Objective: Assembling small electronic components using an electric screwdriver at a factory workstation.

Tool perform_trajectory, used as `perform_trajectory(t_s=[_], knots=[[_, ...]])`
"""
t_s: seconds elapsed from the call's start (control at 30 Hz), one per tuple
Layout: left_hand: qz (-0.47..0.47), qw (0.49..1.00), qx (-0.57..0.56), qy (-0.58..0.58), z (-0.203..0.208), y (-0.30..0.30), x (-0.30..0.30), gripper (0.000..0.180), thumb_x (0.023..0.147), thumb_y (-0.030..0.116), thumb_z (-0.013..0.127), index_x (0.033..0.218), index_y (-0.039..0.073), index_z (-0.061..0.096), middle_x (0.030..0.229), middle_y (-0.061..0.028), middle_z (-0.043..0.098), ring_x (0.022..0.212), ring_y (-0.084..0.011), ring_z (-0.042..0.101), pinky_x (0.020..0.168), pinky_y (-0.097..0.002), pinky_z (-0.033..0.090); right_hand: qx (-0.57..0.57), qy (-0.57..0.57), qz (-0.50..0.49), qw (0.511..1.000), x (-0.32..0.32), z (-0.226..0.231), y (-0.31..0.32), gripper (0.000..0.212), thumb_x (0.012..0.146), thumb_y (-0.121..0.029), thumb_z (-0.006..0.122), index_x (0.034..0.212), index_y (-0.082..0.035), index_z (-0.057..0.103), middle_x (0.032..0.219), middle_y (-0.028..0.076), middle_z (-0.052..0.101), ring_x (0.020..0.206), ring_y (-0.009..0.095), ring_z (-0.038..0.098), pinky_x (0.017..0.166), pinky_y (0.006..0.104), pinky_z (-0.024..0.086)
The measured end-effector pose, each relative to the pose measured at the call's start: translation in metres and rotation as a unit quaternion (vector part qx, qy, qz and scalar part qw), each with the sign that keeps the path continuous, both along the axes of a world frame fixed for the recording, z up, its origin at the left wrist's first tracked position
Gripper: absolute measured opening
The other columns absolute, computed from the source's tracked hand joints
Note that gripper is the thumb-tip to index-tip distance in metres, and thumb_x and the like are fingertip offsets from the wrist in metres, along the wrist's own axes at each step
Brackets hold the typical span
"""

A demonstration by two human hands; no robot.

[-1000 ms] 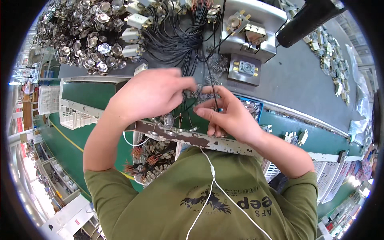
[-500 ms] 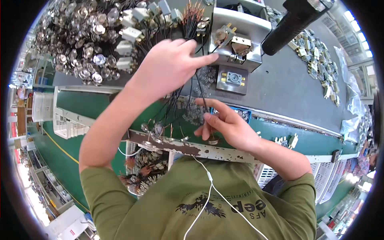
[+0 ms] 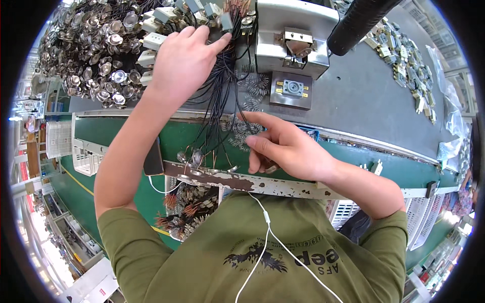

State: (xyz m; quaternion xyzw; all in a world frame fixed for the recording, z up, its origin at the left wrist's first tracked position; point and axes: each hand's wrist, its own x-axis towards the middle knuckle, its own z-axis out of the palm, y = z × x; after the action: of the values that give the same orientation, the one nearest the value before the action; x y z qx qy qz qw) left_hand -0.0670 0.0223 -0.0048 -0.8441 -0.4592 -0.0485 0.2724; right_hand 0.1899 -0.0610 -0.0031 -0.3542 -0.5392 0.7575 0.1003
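My left hand (image 3: 184, 63) reaches to the back left, fingers curled over black wires. A small grey-white plug-like block (image 3: 226, 22) shows at its fingertips; their undersides are hidden. In front of the bench, my right hand (image 3: 290, 149) has its thumb and index finger around a black wire (image 3: 241, 108). A round metal disc (image 3: 271, 168) shows partly under its curled fingers. Between the hands, a bundle of black wires (image 3: 214, 108) drapes over the bench edge, with metal discs (image 3: 196, 159) on its lower ends.
A metal press fixture (image 3: 295, 48) and a block holding a ceramic-like part (image 3: 292, 88) stand right of the wires. A black cylinder (image 3: 356, 25) juts in above. Metal discs (image 3: 108, 55) heap at left, parts with gold terminals (image 3: 404, 60) at right. Small springs (image 3: 252, 83) lie mid-bench.
My left hand has moved left from the fixture to the row of white blocks. The wired part with gold terminals has left the fixture's front. My right hand has shifted only slightly.
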Motion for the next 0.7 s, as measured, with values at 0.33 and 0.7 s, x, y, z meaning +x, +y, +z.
perform_trajectory(t_s=[0.33,0.7], knots=[[-0.097,0.952,-0.141,-0.254,0.028,-0.017,0.025,0.022,0.092,0.013,0.072,0.112,0.005,0.067,0.093,-0.0108,0.067,0.089,-0.0308,0.066,0.079,-0.0419,0.052,0.458,-0.222,0.01,0.861,0.068,-0.003,0.033,0.035,0.098,-0.013,0.068,0.132,-0.012,0.07,0.067,0.008,0.064,0.061,0.017,0.065,0.057,0.0351,0.05],[-0.183,0.912,-0.232,-0.286,-0.019,-0.008,0.084,0.015,0.09,0.012,0.071,0.104,0.008,0.07,0.096,-0.0079,0.068,0.087,-0.0301,0.068,0.076,-0.04,0.055,0.519,-0.209,-0.09,0.824,0.072,-0.038,0.007,0.044,0.092,-0.013,0.075,0.135,-0.016,0.068,0.082,0.011,0.065,0.067,0.028,0.061,0.063,0.0361,0.052]])
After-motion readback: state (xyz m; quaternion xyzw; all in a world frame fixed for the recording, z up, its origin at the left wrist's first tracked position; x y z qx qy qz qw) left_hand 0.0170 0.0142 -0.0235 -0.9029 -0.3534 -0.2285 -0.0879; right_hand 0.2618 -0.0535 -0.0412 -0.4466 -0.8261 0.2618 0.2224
